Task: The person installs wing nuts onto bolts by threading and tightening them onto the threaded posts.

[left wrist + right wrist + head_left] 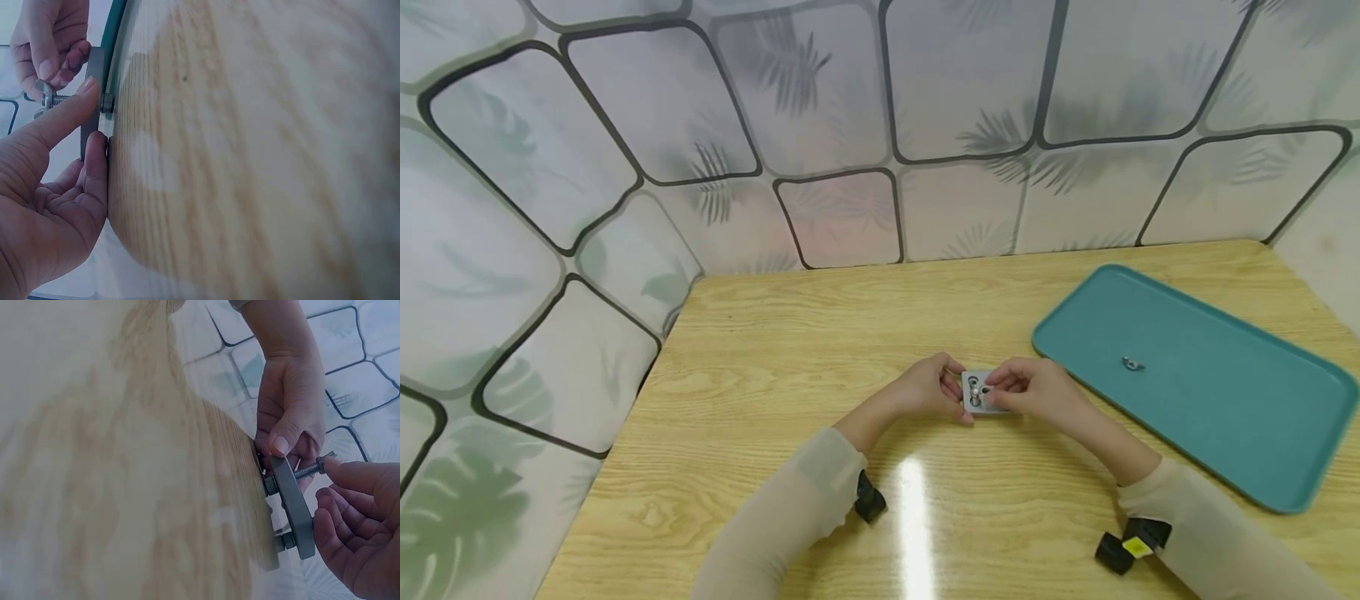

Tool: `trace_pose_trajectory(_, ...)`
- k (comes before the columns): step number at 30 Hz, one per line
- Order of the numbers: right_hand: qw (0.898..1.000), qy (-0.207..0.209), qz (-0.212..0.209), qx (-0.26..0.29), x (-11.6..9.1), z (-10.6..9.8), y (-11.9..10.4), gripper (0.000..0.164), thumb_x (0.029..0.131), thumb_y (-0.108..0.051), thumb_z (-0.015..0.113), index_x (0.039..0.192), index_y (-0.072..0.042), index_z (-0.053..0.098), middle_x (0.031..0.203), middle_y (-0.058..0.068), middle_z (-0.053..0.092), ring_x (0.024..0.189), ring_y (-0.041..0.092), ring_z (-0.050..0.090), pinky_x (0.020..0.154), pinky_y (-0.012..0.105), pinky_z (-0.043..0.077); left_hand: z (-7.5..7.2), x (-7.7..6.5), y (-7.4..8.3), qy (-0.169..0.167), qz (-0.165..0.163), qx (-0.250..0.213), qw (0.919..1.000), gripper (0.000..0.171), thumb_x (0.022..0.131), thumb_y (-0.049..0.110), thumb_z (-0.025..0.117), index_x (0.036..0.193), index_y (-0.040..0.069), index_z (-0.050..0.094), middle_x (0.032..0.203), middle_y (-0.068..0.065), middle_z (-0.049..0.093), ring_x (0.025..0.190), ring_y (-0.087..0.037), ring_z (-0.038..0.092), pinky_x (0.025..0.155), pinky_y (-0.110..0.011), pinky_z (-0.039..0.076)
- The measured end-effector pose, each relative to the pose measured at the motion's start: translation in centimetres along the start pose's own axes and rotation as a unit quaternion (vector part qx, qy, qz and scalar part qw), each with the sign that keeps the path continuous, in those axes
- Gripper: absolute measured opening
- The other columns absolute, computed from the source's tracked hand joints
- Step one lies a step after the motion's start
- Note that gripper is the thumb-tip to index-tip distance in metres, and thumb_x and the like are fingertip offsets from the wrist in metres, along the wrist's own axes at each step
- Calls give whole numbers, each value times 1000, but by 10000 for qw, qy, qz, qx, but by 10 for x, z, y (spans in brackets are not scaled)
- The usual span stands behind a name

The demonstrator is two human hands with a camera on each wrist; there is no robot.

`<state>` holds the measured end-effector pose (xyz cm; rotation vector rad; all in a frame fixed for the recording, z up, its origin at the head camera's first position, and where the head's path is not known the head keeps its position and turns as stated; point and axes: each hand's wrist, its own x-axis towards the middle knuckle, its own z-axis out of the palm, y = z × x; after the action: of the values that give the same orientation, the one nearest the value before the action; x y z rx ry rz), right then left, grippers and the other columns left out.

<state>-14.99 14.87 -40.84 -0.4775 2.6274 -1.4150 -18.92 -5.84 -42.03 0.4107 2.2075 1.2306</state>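
My left hand (927, 387) grips the left end of a small grey metal plate (297, 512), thumb on its top face and fingers underneath. The plate has holes and is held just over the table. A threaded bolt (306, 470) runs through it, with a wing nut (44, 94) near the free end of the shank. My right hand (1037, 390) has its thumb at the wing nut, its other fingers curled close to the plate. Bolt heads (284, 542) show under the plate. The right fingers hide part of the plate in the head view.
On the right of the wooden table (775, 350) lies a teal tray (1240, 400). A loose wing nut (1132, 364) rests in it. Patterned covering (835, 217) rises behind the table and along its left side.
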Motion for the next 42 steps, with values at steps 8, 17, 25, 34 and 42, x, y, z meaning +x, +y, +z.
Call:
trace_pose_trajectory(8,9999,18,-60,-152,4,8,-2,28,78,-17,78,98,-1,69,82,5,69,72,12,62,60,23,50,0,0,-1,-48,20,-45,10000,70,67,12,87,124,4,47,94,-3,61,84,-13,60,74,-23,51)
trace_pose_trajectory(17,9999,-14,38,-134,-1,6,-4,20,79,-15,77,94,-3,69,81,4,68,73,12,60,62,23,49,0,0,-1,-44,18,-108,9999,71,66,10,87,124,3,47,94,-3,61,83,-13,60,74,-23,51)
trace_pose_trajectory(25,9997,-126,-196,-94,-9,5,-6,16,77,-11,78,88,-5,69,75,1,65,65,7,56,55,23,47,0,-1,1,6,-11,-57,10000,71,66,10,87,124,4,47,94,-3,61,84,-13,60,74,-23,51)
trace_pose_trajectory(34,9997,67,-46,-212,-6,1,-1,11,82,-8,72,91,-3,69,77,2,66,69,9,58,58,22,47,1,-1,2,32,-14,-50,10000,71,65,9,87,124,3,47,93,-3,62,83,-13,61,74,-22,51)
trace_pose_trajectory(42,10000,-18,-7,-90,-1,3,-2,23,80,-16,76,98,-2,69,82,4,68,72,12,60,60,23,49,0,-1,3,-11,-30,-67,10000,73,66,11,87,126,3,47,94,-3,62,84,-13,61,74,-23,51)
